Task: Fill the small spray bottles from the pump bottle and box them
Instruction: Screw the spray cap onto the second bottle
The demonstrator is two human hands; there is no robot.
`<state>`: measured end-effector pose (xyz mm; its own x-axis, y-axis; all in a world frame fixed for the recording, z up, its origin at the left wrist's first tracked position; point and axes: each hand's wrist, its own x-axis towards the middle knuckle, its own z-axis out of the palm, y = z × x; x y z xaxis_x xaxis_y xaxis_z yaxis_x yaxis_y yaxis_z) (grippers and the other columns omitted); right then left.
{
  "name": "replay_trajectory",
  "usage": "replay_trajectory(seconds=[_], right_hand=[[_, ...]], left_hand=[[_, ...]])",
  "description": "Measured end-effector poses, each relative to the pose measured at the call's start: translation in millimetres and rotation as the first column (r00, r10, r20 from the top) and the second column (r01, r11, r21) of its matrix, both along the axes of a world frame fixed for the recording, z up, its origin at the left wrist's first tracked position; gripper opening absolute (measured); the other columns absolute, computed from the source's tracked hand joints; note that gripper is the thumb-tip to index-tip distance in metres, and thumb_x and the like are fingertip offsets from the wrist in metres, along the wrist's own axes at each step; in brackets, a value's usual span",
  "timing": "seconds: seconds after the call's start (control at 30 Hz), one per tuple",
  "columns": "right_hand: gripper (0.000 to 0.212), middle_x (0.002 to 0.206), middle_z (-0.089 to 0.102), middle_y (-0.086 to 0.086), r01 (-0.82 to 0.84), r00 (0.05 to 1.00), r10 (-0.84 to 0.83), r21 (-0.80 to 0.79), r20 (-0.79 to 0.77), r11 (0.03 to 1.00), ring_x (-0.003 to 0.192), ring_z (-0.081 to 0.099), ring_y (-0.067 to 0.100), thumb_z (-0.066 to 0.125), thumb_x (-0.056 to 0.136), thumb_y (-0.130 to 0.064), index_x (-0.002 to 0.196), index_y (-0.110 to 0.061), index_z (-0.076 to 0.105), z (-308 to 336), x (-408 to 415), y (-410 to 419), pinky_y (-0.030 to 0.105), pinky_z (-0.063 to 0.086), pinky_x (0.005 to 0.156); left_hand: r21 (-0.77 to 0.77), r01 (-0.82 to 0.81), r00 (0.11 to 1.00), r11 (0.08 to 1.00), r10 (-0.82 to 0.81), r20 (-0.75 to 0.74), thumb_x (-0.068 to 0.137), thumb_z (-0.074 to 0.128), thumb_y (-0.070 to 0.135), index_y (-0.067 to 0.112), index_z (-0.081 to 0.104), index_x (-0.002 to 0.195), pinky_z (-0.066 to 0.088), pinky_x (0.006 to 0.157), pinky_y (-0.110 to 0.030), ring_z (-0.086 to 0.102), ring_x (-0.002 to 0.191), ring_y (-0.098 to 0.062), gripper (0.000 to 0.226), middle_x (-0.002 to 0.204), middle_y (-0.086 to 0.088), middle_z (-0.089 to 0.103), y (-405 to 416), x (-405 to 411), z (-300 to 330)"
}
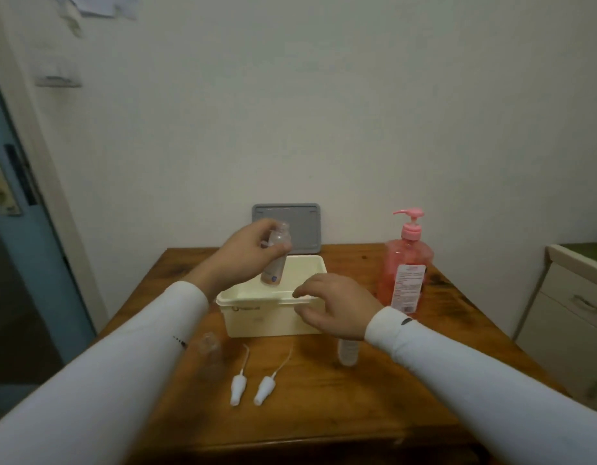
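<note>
Left hand (246,251) pinches an uncapped small spray bottle (275,260) around its upper body, held over the cream box (256,317). Right hand (334,307) hovers below-right of that grip, fingers loosely curled, holding nothing. Bottle judged light, thin, smooth plastic; hold mid-body, upright, squeezing gently.

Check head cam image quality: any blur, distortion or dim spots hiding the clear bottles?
Head view: dim, soft indoor light, no glare. Wide-angle bending curves the door frame at left. The clear bottle on the table is faint and smeared against the wood; the one in the left hand is motion-soft; a third is half hidden under the right hand. The pump bottle and spray caps read clearly.
</note>
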<state>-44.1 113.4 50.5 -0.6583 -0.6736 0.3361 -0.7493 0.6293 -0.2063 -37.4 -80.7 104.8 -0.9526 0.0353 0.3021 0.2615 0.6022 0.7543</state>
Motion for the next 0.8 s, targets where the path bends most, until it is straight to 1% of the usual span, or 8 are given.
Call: replay_trajectory(seconds=[0.1,0.13,0.23,0.3,0.37,0.5,0.63,0.8], right_hand=[[0.039,0.13,0.058,-0.003,-0.068,0.995,0.057,0.125,0.087,0.99,0.118,0.051,0.015,0.052,0.092,-0.04,0.127,-0.026,0.057,-22,10,-23,0.031,0.043,0.098],[0.04,0.131,0.057,-0.002,-0.091,0.992,0.076,0.146,0.102,0.985,0.119,0.05,0.016,0.054,0.091,-0.039,0.129,-0.025,0.056,-28,11,-28,0.032,0.042,0.099],[0.042,0.129,0.058,0.003,-0.189,0.978,0.164,0.231,0.126,0.954,0.118,0.05,0.021,0.058,0.089,-0.032,0.13,-0.022,0.056,-48,14,-42,0.036,0.043,0.099],[0.043,0.129,0.058,0.006,-0.235,0.971,0.206,0.306,0.124,0.923,0.118,0.049,0.024,0.06,0.087,-0.029,0.129,-0.02,0.057,-60,15,-46,0.041,0.044,0.098],[0.043,0.128,0.058,0.007,-0.272,0.962,0.244,0.353,0.122,0.895,0.118,0.049,0.026,0.059,0.086,-0.024,0.129,-0.02,0.057,-70,16,-50,0.042,0.044,0.097],[0.04,0.125,0.061,0.006,-0.337,0.941,0.318,0.388,0.113,0.858,0.116,0.05,0.025,0.057,0.086,-0.023,0.127,-0.02,0.06,-83,18,-53,0.04,0.046,0.094],[0.036,0.122,0.062,0.005,-0.352,0.935,0.339,0.395,0.106,0.848,0.115,0.051,0.025,0.056,0.088,-0.025,0.124,-0.021,0.062,-87,15,-55,0.043,0.047,0.091],[0.032,0.121,0.064,0.005,-0.377,0.926,0.362,0.346,0.111,0.859,0.113,0.053,0.024,0.054,0.093,-0.028,0.121,-0.018,0.063,-87,13,-56,0.04,0.046,0.093]], left_hand=[[0.018,-0.005,1.0,1.0,0.004,0.014,0.091,0.059,0.035,0.033,0.05,0.121,0.049,0.073,-0.021,0.055,0.093,0.0,0.032,0.105,0.016,0.057,-11,11,-5],[0.025,-0.004,1.0,1.0,0.004,0.02,0.091,0.06,0.035,0.033,0.05,0.12,0.05,0.073,-0.022,0.056,0.093,0.0,0.03,0.104,0.017,0.057,-13,14,-7],[0.036,-0.009,1.0,0.999,0.008,0.03,0.09,0.061,0.034,0.033,0.051,0.118,0.052,0.078,-0.026,0.058,0.098,-0.006,0.029,0.108,0.012,0.06,-21,20,-14],[0.015,-0.016,0.999,1.0,0.016,0.035,0.09,0.06,0.035,0.032,0.051,0.121,0.05,0.071,-0.02,0.056,0.095,-0.002,0.032,0.109,0.012,0.058,-23,22,-18],[0.001,-0.017,0.999,1.0,0.017,0.046,0.09,0.06,0.037,0.031,0.05,0.124,0.048,0.066,-0.017,0.055,0.092,0.0,0.035,0.11,0.012,0.058,-25,25,-21],[-0.009,-0.023,0.997,1.0,0.024,0.067,0.089,0.061,0.038,0.033,0.05,0.122,0.052,0.073,-0.023,0.057,0.096,-0.004,0.035,0.114,0.008,0.058,-31,26,-31],[-0.013,-0.021,0.997,1.0,0.022,0.068,0.089,0.061,0.037,0.034,0.049,0.122,0.05,0.068,-0.018,0.055,0.092,0.0,0.035,0.113,0.01,0.057,-33,26,-36],[-0.005,-0.026,0.997,1.0,0.026,0.071,0.09,0.061,0.037,0.035,0.049,0.12,0.048,0.066,-0.016,0.055,0.091,0.0,0.033,0.112,0.011,0.056,-34,25,-38]])
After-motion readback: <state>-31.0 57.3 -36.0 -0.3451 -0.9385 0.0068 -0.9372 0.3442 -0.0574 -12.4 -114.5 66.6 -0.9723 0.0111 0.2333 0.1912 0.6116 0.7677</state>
